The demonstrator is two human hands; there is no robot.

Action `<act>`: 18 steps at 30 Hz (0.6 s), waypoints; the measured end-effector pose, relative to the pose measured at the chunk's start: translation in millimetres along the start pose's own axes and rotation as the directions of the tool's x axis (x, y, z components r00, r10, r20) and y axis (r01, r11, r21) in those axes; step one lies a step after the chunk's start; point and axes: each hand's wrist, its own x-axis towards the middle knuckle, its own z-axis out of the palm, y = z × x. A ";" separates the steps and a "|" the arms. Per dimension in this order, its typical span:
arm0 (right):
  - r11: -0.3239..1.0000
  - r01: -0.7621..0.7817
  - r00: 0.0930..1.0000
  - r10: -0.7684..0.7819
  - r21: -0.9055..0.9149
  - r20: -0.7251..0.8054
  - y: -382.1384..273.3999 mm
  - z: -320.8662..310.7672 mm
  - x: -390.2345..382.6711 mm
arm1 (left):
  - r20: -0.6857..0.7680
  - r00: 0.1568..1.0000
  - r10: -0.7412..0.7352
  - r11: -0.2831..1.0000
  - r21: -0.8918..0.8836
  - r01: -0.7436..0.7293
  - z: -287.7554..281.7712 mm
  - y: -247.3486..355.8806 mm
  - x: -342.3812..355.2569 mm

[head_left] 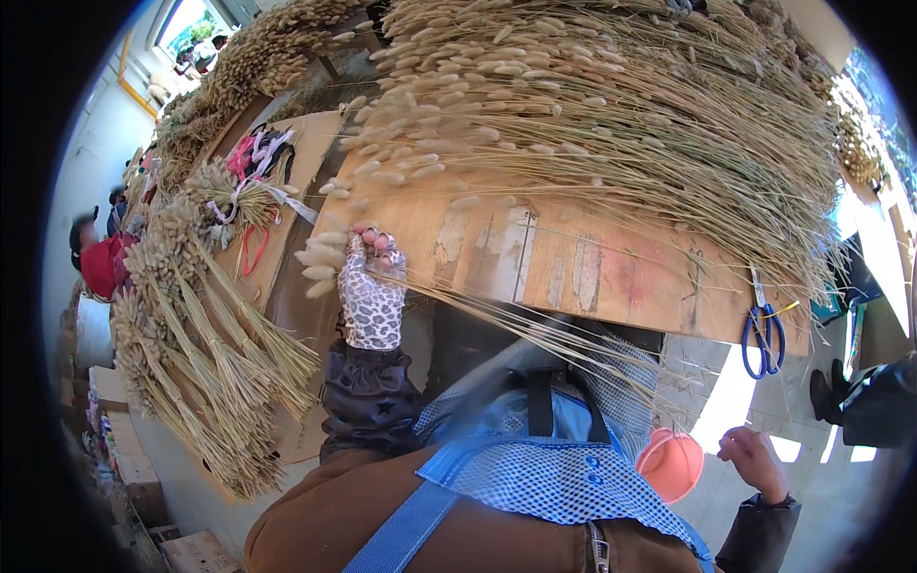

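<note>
My left hand (374, 296), in a leopard-print glove with bare fingertips, is closed around a small bunch of bunny-tail grass (323, 256). Fluffy heads stick out to the left of the fist; the thin stems (535, 336) run rightward over my lap, past the table's near edge. My right hand (755, 460) is bare and away from the table at the lower right, beside a pink bucket (671, 466). Its fingers are curled together, and whatever may be in them is too small to make out. A large heap of the same grass (611, 124) covers the far part of the wooden table (626, 277).
Blue-handled scissors (764, 339) hang over the table's right front edge. Tied bundles of grass (224, 372) lie on cardboard at the left, near pink and white strips (260, 158). Cardboard boxes (196, 552) stand lower left. Other people are at far left and right.
</note>
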 end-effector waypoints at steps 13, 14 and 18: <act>0.413 0.350 0.264 -0.905 -0.841 -0.334 -315.8 -24.4 261.6 | -0.402 0.899 0.174 0.954 0.294 -0.053 1.5 -5.6 -10.4; 0.387 0.323 0.275 -0.912 -0.864 -0.306 -325.6 -19.4 278.8 | -0.422 0.887 0.188 0.958 0.278 -0.070 1.3 -1.2 -8.5; 0.263 0.356 0.285 -0.945 -0.897 -0.164 -325.7 -19.0 298.4 | -0.406 0.886 0.224 0.954 0.276 -0.115 -2.4 13.6 6.6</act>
